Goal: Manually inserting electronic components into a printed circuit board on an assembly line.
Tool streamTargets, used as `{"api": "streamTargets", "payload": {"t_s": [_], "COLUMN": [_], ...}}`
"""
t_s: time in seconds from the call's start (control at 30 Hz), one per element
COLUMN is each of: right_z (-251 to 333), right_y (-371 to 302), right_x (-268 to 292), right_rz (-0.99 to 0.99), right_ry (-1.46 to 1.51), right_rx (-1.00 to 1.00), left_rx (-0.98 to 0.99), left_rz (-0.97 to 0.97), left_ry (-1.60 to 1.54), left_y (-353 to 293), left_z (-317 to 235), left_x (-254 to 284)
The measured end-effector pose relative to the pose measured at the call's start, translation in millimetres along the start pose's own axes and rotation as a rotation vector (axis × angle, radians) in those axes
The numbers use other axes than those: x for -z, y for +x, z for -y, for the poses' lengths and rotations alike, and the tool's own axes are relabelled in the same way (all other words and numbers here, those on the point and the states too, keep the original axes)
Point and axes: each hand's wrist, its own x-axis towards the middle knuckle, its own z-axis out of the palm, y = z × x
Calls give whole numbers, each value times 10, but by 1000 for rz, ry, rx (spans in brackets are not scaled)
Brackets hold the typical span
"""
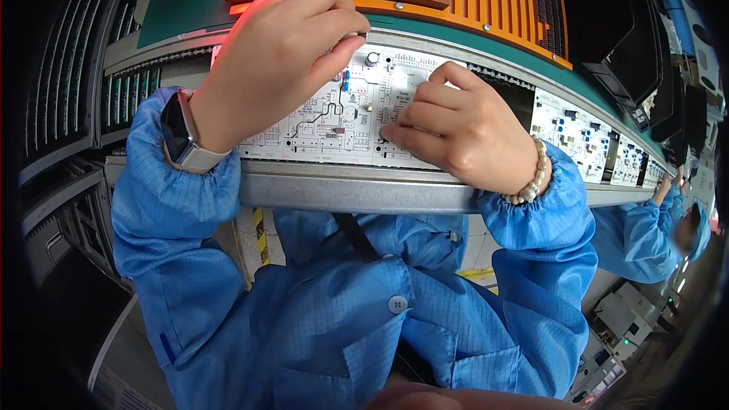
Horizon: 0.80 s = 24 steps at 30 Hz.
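My left hand [292, 45] is over the upper left of a white circuit board [304, 148]. Its thumb and fingers pinch a small dark electronic component [361, 34]; the exact kind is hard to make out. My right hand [459, 125] rests over the board's right part, fingers curled and the fingertips close together at its surface. Whether anything is between them is hidden. Between my hands the board carries a round capacitor [372, 58], blue components [346, 81] and a small yellowish part [369, 108].
A metal conveyor rail [357, 191] runs along the near side. Beyond the board stand orange slotted trays [501, 7] on a green surface [182, 0]. More populated boards [569, 133] sit down the line at right, where a co-worker [645, 231] in blue works. Black racks [61, 68] stand left.
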Motion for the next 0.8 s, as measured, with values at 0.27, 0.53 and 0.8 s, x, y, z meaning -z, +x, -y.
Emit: {"api": "streamTargets", "payload": {"t_s": [0.27,0.53,0.8], "right_z": [-27,-31,25], "right_y": [-18,-43,-100], "right_x": [-40,-25,18], "right_rz": [-12,-12,94], "right_ry": [24,18,61], "right_rx": [6,13,-103], "left_rx": [-5,-22,-55], "left_rz": [-10,-13,4], "left_ry": [23,-7,-27], "left_y": [-24,-1,7], "left_z": [12,10,-68], "left_x": [-41,-62,-48]}}
